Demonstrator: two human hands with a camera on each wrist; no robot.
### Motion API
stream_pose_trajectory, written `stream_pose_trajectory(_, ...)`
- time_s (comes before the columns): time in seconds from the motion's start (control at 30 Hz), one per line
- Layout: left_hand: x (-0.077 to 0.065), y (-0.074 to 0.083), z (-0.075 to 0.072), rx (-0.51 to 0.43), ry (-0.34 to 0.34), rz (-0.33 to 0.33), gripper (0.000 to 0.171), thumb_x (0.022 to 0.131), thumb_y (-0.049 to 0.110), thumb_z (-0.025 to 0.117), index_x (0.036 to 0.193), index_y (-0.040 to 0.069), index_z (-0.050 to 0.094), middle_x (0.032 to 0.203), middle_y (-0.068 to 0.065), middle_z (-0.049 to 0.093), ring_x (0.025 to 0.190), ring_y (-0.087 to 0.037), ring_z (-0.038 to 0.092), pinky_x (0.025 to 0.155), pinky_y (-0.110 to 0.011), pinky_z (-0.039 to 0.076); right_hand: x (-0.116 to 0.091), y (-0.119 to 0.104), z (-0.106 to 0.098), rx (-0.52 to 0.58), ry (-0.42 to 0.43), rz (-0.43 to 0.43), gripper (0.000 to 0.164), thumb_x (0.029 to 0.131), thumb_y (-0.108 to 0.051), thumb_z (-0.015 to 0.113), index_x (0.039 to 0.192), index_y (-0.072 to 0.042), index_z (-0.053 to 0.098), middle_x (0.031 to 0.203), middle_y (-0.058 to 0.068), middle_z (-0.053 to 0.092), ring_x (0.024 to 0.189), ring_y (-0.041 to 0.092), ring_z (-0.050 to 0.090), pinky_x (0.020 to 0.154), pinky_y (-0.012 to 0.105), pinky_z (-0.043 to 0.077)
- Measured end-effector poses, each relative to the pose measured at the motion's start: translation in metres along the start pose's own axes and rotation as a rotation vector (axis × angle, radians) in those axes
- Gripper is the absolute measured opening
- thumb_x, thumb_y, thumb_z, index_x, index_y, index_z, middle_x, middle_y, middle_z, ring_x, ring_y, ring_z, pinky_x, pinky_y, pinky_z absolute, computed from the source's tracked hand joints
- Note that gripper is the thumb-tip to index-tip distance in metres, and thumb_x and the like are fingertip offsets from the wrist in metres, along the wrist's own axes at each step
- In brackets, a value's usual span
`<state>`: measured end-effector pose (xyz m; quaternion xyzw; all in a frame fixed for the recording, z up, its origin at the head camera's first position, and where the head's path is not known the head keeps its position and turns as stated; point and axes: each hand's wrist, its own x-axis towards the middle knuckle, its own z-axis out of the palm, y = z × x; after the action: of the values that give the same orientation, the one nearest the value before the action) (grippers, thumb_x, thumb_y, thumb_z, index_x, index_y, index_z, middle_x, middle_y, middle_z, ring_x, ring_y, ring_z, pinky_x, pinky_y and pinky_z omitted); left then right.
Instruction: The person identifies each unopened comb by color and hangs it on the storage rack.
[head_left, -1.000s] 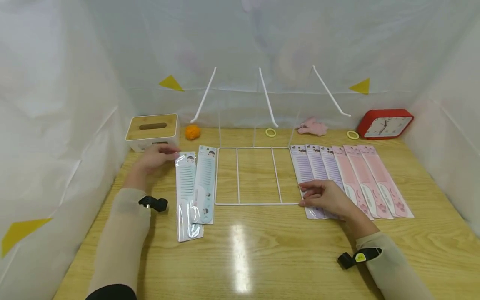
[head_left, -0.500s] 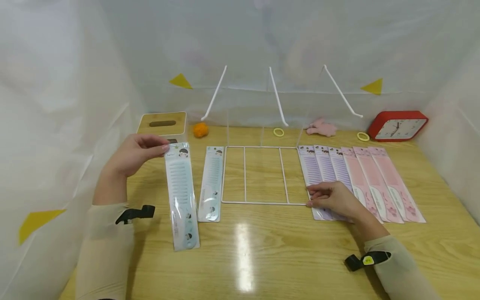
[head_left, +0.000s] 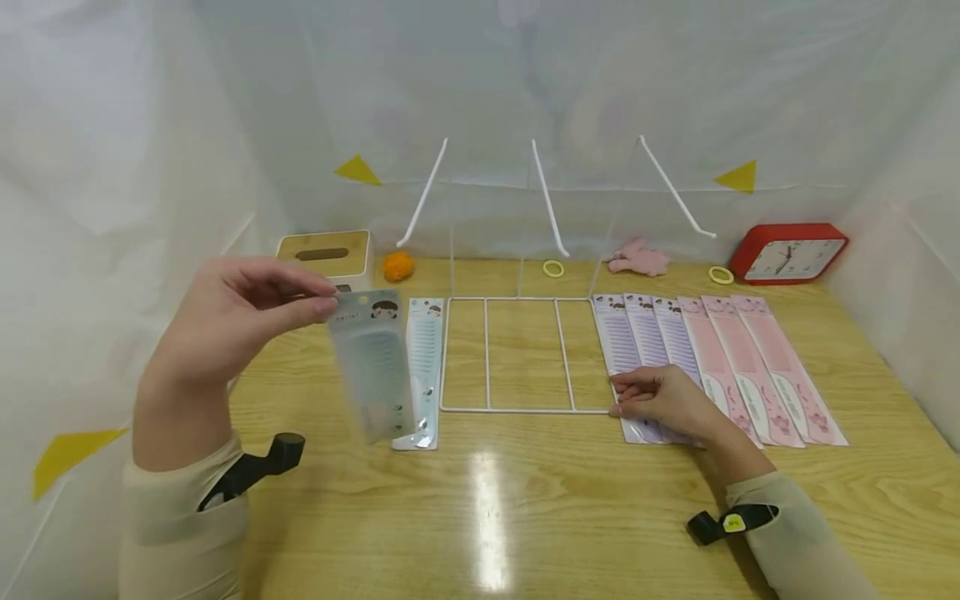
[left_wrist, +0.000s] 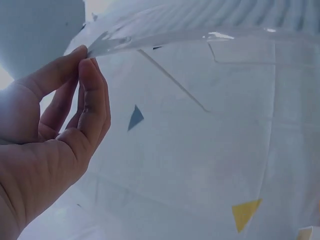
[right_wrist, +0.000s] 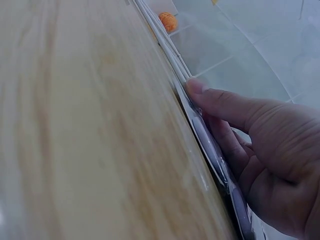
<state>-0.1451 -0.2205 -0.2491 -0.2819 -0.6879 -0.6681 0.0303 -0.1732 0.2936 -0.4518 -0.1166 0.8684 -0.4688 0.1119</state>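
Comb pack [head_left: 371,367] lifted left of the wire rack [head_left: 525,411], pinched in my left hand [head_left: 232,312].
My right hand [head_left: 663,406] grips the rack's corner; seven packs [head_left: 780,375] flanking it are not yet lifted.

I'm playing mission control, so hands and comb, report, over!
Left hand pinching blue comb pack, raised. Right hand holding white rack at corner. Possibly in the way: second blue pack beside rack.

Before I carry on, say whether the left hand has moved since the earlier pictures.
Yes. Against the tissue box in the head view, the left hand has moved leftward; it also looks larger, so probably nearer the camera.
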Motion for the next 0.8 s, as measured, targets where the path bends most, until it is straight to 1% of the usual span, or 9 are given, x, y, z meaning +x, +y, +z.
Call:
stream_pose_trajectory(0.03,0.002,0.004,0.004,-0.01,0.024,0.008,0.017,0.083,-0.019,0.068,0.097,-0.01,0.072,0.094,-0.006,0.077,0.08,-0.014,0.072,0.074,-0.022,0.059,0.0,0.0,0.0,-0.007,0.002,-0.002,0.053,0.077,-0.024,0.088,0.122,-0.002,0.071,0.102,0.014,0.075,0.083,0.006,0.07,0.067,0.021,0.058)
stream_pose_trajectory(0.17,0.013,0.013,0.015,-0.065,0.167,0.02,0.015,0.083,-0.018,0.068,0.094,-0.009,0.074,0.089,-0.008,0.075,0.074,-0.016,0.07,0.073,-0.024,0.06,0.0,0.002,-0.001,-0.019,0.005,-0.011,0.052,0.077,-0.025,0.087,0.121,-0.003,0.071,0.099,0.012,0.075,0.082,0.006,0.069,0.067,0.021,0.057)
stream_pose_trajectory(0.2,0.017,0.013,0.016,-0.082,0.193,0.023,0.015,0.083,-0.018,0.067,0.094,-0.009,0.074,0.088,-0.009,0.075,0.073,-0.017,0.07,0.072,-0.024,0.06,0.0,0.002,-0.001,-0.02,0.005,-0.013,0.052,0.077,-0.025,0.087,0.121,-0.003,0.071,0.098,0.012,0.075,0.082,0.006,0.069,0.066,0.021,0.057)
stream_pose_trajectory(0.27,0.023,0.013,0.017,-0.112,0.218,0.025,0.015,0.084,-0.019,0.066,0.093,-0.009,0.074,0.086,-0.01,0.075,0.072,-0.017,0.069,0.073,-0.025,0.06,0.0,0.001,0.0,-0.022,0.005,-0.012,0.051,0.077,-0.025,0.087,0.121,-0.003,0.071,0.095,0.011,0.075,0.08,0.006,0.069,0.066,0.021,0.057)
stream_pose_trajectory(0.33,0.029,0.011,0.018,-0.134,0.206,0.02,0.017,0.084,-0.019,0.066,0.093,-0.008,0.075,0.085,-0.009,0.076,0.071,-0.017,0.069,0.073,-0.026,0.06,0.0,0.001,0.0,-0.027,0.004,-0.011,0.051,0.077,-0.024,0.088,0.12,-0.002,0.071,0.092,0.01,0.074,0.08,0.006,0.069,0.066,0.021,0.057)
stream_pose_trajectory(0.47,0.035,0.005,0.019,-0.123,0.179,0.003,0.02,0.084,-0.019,0.066,0.091,-0.004,0.076,0.083,-0.006,0.076,0.071,-0.015,0.07,0.074,-0.024,0.06,0.0,0.001,0.002,-0.034,0.003,-0.005,0.051,0.077,-0.025,0.087,0.12,-0.003,0.072,0.091,0.009,0.074,0.08,0.006,0.068,0.065,0.021,0.057)
stream_pose_trajectory(0.57,0.038,0.002,0.02,-0.114,0.18,-0.009,0.02,0.085,-0.017,0.066,0.09,-0.002,0.077,0.083,-0.004,0.076,0.073,-0.014,0.07,0.075,-0.023,0.059,0.001,0.0,0.002,-0.024,0.002,0.003,0.051,0.077,-0.025,0.088,0.12,-0.003,0.072,0.092,0.01,0.074,0.081,0.007,0.069,0.065,0.021,0.057)
stream_pose_trajectory(0.8,0.047,0.0,0.028,-0.158,0.185,-0.023,0.025,0.085,-0.02,0.063,0.089,0.0,0.078,0.084,-0.005,0.076,0.074,-0.014,0.069,0.077,-0.025,0.059,-0.001,0.0,0.001,-0.013,0.005,0.014,0.05,0.077,-0.023,0.088,0.12,-0.002,0.072,0.093,0.01,0.074,0.081,0.008,0.069,0.065,0.021,0.057)
